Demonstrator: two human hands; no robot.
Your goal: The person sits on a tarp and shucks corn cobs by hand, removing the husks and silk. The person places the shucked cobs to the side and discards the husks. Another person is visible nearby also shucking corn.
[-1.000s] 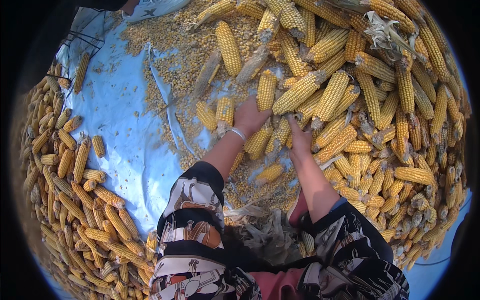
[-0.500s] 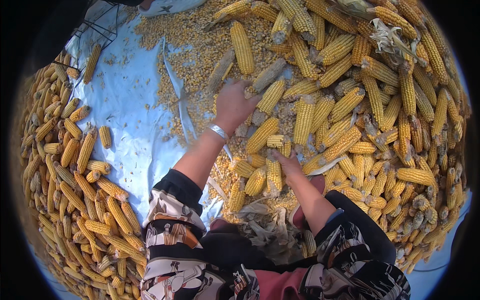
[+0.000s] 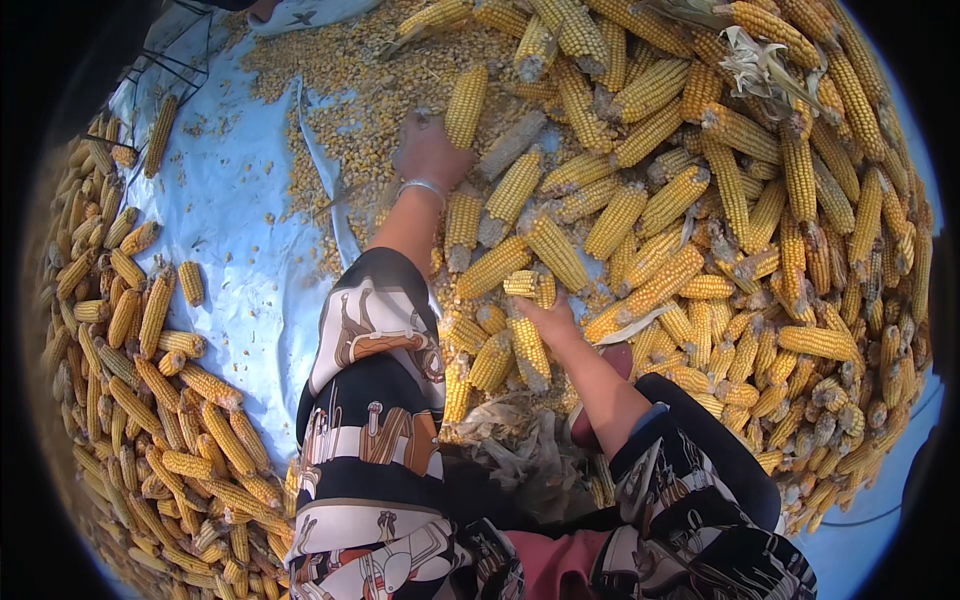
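The plump yellow corn cob [image 3: 466, 98] against the left hand [image 3: 428, 155], whose hidden fingers leave any grip unclear, could roll over loose golden kernels [image 3: 365, 100] if poorly held, as could the long yellow cob [image 3: 530, 346] in the curled fingers of the right hand [image 3: 555, 322].

Left grip [image 3: 430, 152] now farther forward

One dark, letter-like mark [image 3: 303, 17] stands on a whitish object [image 3: 340, 14] up top.
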